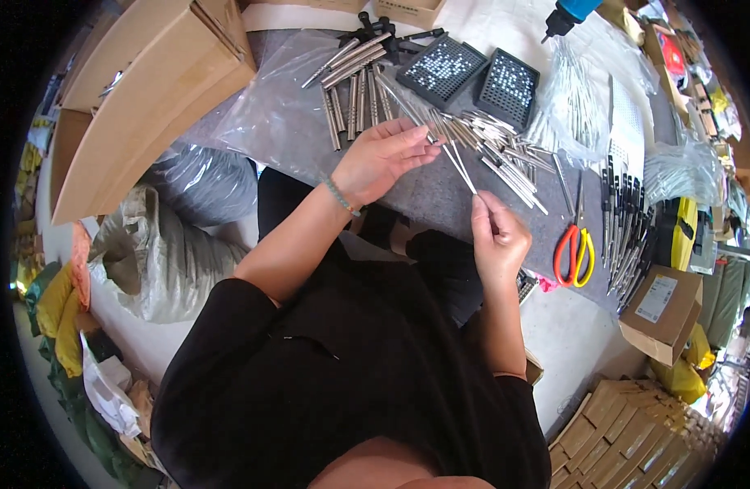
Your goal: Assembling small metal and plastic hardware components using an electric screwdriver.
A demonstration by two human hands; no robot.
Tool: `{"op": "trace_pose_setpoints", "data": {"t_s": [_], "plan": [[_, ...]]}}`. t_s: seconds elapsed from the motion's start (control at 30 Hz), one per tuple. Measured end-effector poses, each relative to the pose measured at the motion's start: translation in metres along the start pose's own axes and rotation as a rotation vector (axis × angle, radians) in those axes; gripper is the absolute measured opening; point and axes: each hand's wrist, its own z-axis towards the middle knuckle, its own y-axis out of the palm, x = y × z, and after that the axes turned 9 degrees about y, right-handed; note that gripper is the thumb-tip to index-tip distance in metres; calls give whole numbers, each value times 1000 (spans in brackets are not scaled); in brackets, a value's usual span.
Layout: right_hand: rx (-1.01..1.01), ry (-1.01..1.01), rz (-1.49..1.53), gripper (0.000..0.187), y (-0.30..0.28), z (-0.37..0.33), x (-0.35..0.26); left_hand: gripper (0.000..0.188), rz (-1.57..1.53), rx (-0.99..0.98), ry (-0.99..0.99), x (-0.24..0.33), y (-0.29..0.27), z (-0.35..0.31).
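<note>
"Two hands over the grey tabletop (440,200): state?"

"Left hand (391,153): thumb and forefinger nearly closed at the near end of a slim metal tube (407,106), other fingers loosely spread. Right hand (502,232), nearer: thumb and forefinger pinched shut on thin white rods (462,169), which slant up to the left fingertips."

"Surroundings, far side?"

"Thick metal tubes (357,102), one group, left. Black perforated trays (509,88), two, holding small white pieces. Blue power tool (577,10), one, far right."

"Obstructions?"

"Loose silver rods (509,175), one heap, just beyond the hands, between them and the trays. Bagged pale rods (566,106), one bundle, right of the trays."

"Right side, nearer?"

"Scissors (574,254), one pair, red and yellow handles; black-tipped rods (624,224), one row, beside them; cardboard box (662,314), one, at the corner."

"Left?"

"Large cardboard carton (159,102), one."
</note>
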Motion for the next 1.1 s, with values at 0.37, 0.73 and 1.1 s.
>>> {"op": "trace_pose_setpoints", "data": {"t_s": [0.37,0.73,1.1], "plan": [[-232,298,244,12,0,2,-3,17,-51,-97,-4,3,0,-4],[-103,51,130,9,-3,9,-1,13,-122,-6,-7,-2,4,-1],[-285,303,353,10,-8,7,4,14,-99,-52,-52,0,12,-3]]}}
